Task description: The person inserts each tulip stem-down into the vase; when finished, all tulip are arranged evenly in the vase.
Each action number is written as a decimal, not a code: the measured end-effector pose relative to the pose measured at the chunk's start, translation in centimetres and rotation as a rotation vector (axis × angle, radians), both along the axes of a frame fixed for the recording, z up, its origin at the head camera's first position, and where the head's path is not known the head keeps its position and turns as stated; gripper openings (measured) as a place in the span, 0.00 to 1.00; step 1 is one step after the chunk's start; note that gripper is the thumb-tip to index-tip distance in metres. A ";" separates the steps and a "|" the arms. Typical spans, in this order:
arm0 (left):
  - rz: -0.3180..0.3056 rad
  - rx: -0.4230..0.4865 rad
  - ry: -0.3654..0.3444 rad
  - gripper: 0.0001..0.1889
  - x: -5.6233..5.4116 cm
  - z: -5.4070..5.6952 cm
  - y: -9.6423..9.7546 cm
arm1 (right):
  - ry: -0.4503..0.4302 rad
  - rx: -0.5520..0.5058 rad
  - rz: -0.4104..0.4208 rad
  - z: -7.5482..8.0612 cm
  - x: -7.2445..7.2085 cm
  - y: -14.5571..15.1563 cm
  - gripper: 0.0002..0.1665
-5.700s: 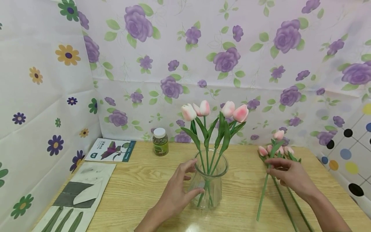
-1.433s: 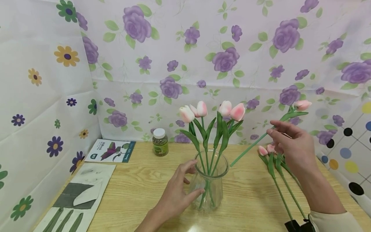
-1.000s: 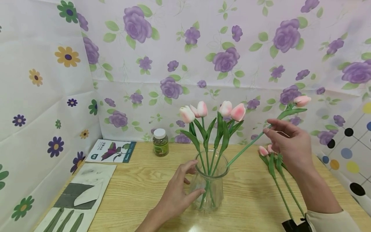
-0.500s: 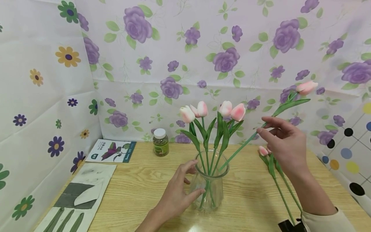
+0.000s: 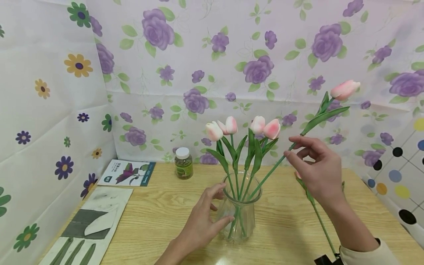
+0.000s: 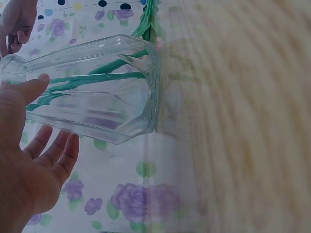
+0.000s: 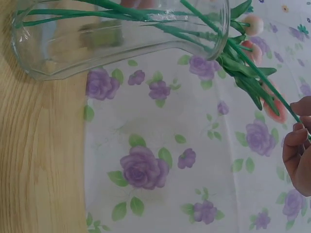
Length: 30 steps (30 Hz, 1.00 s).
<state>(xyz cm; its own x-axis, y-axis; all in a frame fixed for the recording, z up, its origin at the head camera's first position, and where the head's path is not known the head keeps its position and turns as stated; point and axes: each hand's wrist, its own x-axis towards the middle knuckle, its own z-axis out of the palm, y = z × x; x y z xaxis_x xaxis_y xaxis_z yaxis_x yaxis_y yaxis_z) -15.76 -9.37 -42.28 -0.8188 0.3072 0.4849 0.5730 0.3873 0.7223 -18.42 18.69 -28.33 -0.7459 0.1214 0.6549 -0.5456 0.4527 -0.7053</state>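
A clear glass vase (image 5: 247, 220) stands upright on the table, with several pink-and-white artificial tulips (image 5: 258, 125) leaning in it. My left hand (image 5: 202, 217) is curved round the vase's left side; in the left wrist view its thumb lies across the glass vase (image 6: 112, 92). Thumb and fingertips of my right hand (image 5: 319, 173) pinch the green stem of another tulip (image 5: 344, 90), slanted with its bloom up and to the right. This stem's lower end is inside the vase mouth, as the right wrist view also shows with the right hand (image 7: 299, 145) at its edge.
More tulips lie on the table at the right, partly hidden behind my right arm; one stem (image 5: 320, 221) shows. A lidded jar (image 5: 183, 163) stands behind left of the vase. A printed card (image 5: 127, 172) and a flat picture sheet (image 5: 89, 221) lie at the left.
My right hand has lifted a tulip from the pile on the right and carried it left; its stem end has passed over the rim into the vase. The left hand stays at the vase.
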 end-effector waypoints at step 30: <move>0.002 -0.013 0.027 0.48 0.1 -0.1 -0.1 | -0.001 0.084 0.076 -3.0 1.5 -2.6 0.22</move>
